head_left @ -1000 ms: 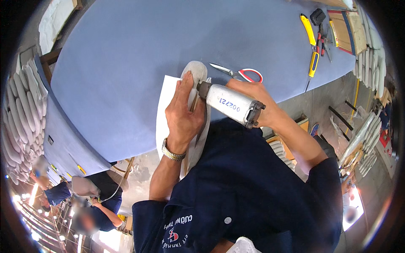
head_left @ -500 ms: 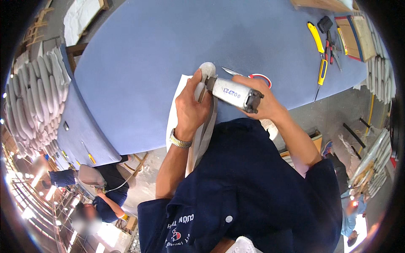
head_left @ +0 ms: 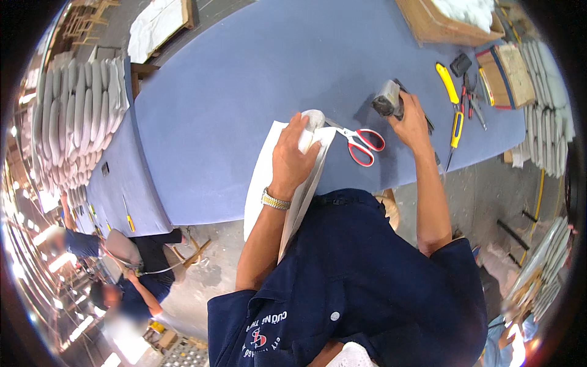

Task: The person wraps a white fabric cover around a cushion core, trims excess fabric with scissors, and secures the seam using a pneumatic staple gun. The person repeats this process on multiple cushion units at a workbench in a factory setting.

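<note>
My left hand grips a narrow padded piece near its rounded grey end, fingers on one side and thumb on the other. A white cloth strip hangs along this piece toward my body. Away to the right, my right hand is closed around a pneumatic staple gun held low over the blue table; part of the tool is hidden behind the fingers. Between the hands lie red-and-white-handled scissors, their blades pointing at the padded end and partly covered by it.
Right of the staple gun lie a yellow cutter, a yellow-handled screwdriver and pliers. A box of white stuffing stands at the far right. Stacked grey cushions fill the left. Co-workers sit at lower left.
My right hand has carried the staple gun off the padded piece to the right, uncovering the scissors. My left hand stays on the piece, its fingers shifted. The view has turned slightly.
</note>
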`<control>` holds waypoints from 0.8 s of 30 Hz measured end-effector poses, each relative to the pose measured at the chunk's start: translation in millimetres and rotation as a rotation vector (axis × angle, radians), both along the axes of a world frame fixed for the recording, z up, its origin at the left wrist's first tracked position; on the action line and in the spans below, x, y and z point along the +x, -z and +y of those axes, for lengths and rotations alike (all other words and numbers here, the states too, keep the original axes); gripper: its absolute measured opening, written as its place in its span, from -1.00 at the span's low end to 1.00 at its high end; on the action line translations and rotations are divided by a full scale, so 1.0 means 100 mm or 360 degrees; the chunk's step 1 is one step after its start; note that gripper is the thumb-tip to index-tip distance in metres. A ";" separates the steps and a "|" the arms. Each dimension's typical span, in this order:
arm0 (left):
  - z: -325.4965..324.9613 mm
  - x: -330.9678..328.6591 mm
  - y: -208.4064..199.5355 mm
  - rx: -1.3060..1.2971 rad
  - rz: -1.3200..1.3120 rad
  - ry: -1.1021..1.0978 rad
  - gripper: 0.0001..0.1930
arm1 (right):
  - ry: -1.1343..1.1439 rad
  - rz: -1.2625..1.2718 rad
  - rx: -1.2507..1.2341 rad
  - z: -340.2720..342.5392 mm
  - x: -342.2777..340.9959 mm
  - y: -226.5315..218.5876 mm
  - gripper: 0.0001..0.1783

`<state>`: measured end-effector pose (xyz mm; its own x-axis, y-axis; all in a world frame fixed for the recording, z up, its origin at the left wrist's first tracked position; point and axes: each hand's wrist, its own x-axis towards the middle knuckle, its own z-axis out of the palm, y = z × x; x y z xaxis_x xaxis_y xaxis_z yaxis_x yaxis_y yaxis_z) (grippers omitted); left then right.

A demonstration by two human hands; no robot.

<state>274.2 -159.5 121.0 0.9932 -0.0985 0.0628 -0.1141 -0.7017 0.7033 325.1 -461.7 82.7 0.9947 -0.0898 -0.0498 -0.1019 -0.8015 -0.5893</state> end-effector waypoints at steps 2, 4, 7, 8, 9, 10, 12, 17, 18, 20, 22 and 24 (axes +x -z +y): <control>-0.05 -0.04 0.04 0.0089 -0.0134 0.0007 -0.35 | -0.0057 -0.0172 0.0026 -0.10 -0.02 0.28 -0.40; -0.10 -0.14 0.03 0.0082 -0.0149 -0.0027 -0.40 | -0.0255 0.0034 0.0065 -0.03 -0.13 0.42 -0.43; -0.10 -0.35 0.18 -0.0038 -0.0220 -0.0161 -0.45 | -0.0651 0.0413 -0.0183 0.39 -0.44 0.37 -0.43; -0.15 -0.35 0.20 -0.0076 -0.0207 -0.0158 -0.49 | -0.0740 0.0211 -0.0200 0.42 -0.61 0.52 -0.39; -0.13 -0.32 0.10 -0.0196 -0.0112 -0.0116 -0.50 | -0.0734 -0.0135 -0.0190 0.46 -0.72 0.71 -0.37; -0.08 -0.31 0.06 -0.0351 -0.0084 -0.0181 -0.53 | -0.0649 -0.0164 -0.0342 0.48 -0.75 1.05 -0.40; 0.20 -0.47 -0.22 -0.0436 -0.0083 -0.0412 -0.58 | -0.0585 -0.0176 -0.0023 0.69 -0.79 0.90 -0.48; 1.31 -1.39 -0.08 -0.0541 0.0007 -0.1412 -0.58 | -0.0713 0.0204 -0.0069 0.57 -0.40 0.74 -0.36; 1.54 -1.67 0.09 -0.0559 0.0014 -0.1581 -0.57 | -0.0781 0.0096 -0.0070 0.55 -0.26 0.63 -0.38; 1.87 -2.13 0.26 -0.0398 0.0205 -0.1945 -0.57 | -0.0805 -0.0184 -0.0225 0.53 0.22 0.65 -0.39; 1.81 -2.74 0.47 -0.0293 0.0514 -0.2194 -0.54 | -0.0713 -0.0325 -0.0440 0.37 0.48 0.51 -0.41; 1.70 -3.42 0.96 -0.0371 0.0785 -0.2347 -0.50 | -0.0627 -0.0305 -0.0524 0.39 0.63 0.39 -0.47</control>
